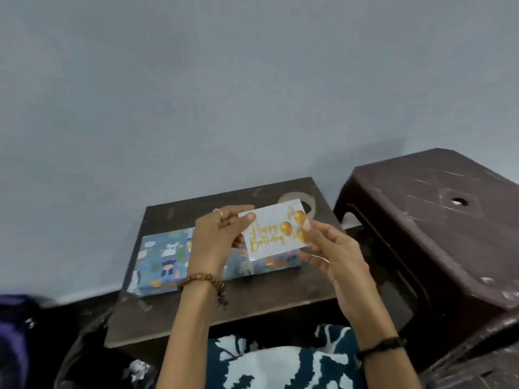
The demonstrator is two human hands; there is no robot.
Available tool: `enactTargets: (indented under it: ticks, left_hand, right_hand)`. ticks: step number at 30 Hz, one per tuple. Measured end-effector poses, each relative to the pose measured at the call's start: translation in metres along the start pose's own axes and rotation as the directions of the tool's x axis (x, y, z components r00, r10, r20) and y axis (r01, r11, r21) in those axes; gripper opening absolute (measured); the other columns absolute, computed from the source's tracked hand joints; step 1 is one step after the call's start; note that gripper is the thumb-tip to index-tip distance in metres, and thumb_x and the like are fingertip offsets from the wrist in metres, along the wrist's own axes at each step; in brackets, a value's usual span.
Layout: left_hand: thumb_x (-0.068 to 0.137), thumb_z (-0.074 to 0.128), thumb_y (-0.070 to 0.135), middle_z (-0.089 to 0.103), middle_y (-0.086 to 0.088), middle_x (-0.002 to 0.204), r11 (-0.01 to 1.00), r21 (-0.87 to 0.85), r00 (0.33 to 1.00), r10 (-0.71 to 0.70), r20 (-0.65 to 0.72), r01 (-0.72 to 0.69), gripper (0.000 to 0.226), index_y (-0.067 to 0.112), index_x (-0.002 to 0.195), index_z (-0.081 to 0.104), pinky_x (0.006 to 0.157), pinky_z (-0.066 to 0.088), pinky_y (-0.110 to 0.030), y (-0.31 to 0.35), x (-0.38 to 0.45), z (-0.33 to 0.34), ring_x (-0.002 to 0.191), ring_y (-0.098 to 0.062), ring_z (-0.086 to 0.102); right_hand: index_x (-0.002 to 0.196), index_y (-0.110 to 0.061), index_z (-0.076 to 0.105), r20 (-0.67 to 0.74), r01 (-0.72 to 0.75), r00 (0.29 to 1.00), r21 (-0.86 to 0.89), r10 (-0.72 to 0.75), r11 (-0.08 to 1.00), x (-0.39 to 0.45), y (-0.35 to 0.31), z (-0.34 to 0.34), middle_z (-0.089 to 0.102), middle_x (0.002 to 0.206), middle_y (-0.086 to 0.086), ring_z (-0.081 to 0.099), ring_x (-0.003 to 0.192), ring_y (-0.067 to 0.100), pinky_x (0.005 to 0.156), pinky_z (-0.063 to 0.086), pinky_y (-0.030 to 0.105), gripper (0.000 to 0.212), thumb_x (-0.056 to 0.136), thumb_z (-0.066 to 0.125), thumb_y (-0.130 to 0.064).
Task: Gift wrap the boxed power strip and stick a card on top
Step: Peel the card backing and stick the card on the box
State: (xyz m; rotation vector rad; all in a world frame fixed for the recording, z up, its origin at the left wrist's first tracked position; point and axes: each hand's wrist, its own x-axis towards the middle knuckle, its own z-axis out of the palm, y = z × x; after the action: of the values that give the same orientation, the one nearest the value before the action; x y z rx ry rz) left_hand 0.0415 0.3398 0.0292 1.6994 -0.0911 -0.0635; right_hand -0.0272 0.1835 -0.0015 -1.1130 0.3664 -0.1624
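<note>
Up above the low dark table point(196, 310), a white card point(276, 230) is held between both hands, its printed face toward the camera. Its long axis runs left to right and tilts a little, the right end higher than the left. Gold script on it reads "Happy Birthday", upright for the viewer, with three gold balloons just right of the words.

The left hand point(217, 238) pinches the card's left edge, the thumb laid over the front upper-left corner and the other fingers curled behind. This hand wears rings, and a wooden bead bracelet point(203, 280) sits on its wrist. The right hand point(334, 256) holds the card's right end, fingertips at the lower-right corner beside the balloons; its fingers are loosely bent, and something thin and pale seems caught between them below the card, too blurred to name. A dark band circles that wrist.

Below and behind the fingers lies the wrapped box point(168, 259), flat on the table, long axis also left to right, covered in blue paper printed with small cartoon figures. No writing on it can be read. Beyond the card's upper-right corner a tape roll point(310, 202) rests on the table. Right of the right hand stands a brown plastic stool point(438, 220).
</note>
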Motion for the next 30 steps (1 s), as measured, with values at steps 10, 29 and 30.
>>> enactTargets:
  ticks: [10,29,30]
  left_hand:
    - [0.078,0.067,-0.003,0.07,-0.003,0.09,0.989,-0.142,0.981,0.009,-0.194,-0.038,0.042,0.035,0.097,0.064,0.062,0.052,-0.012,-0.05,0.017,-0.053,0.068,0.001,0.065]
    - [0.085,0.058,-0.004,0.071,0.001,0.087,0.885,-0.371,0.96,-0.26,0.106,0.281,0.038,0.009,0.121,0.056,0.065,0.056,-0.014,-0.061,0.035,-0.06,0.07,-0.002,0.068]
    - [0.085,0.059,-0.004,0.069,0.004,0.097,0.957,-0.209,0.979,-0.198,0.044,0.203,0.044,0.013,0.125,0.054,0.069,0.054,-0.011,-0.064,0.036,-0.065,0.077,0.002,0.066]
  right_hand:
    - [0.09,-0.004,0.066,0.145,-0.13,0.979,-0.083,0.141,0.988,0.055,0.037,0.069,0.072,0.074,-0.002,0.065,0.061,0.002,0.059,0.054,0.013,0.007,0.085,0.061,-0.003]
    - [0.119,-0.042,0.052,0.461,0.408,0.864,-0.402,-0.204,0.82,0.076,0.045,0.093,0.058,0.117,-0.02,0.052,0.113,-0.003,0.096,0.043,0.019,0.069,0.056,0.08,-0.032]
    - [0.123,-0.044,0.047,0.506,0.491,0.834,-0.501,-0.219,0.713,0.075,0.044,0.091,0.052,0.117,-0.02,0.046,0.112,-0.01,0.094,0.038,0.01,0.073,0.058,0.078,-0.033]
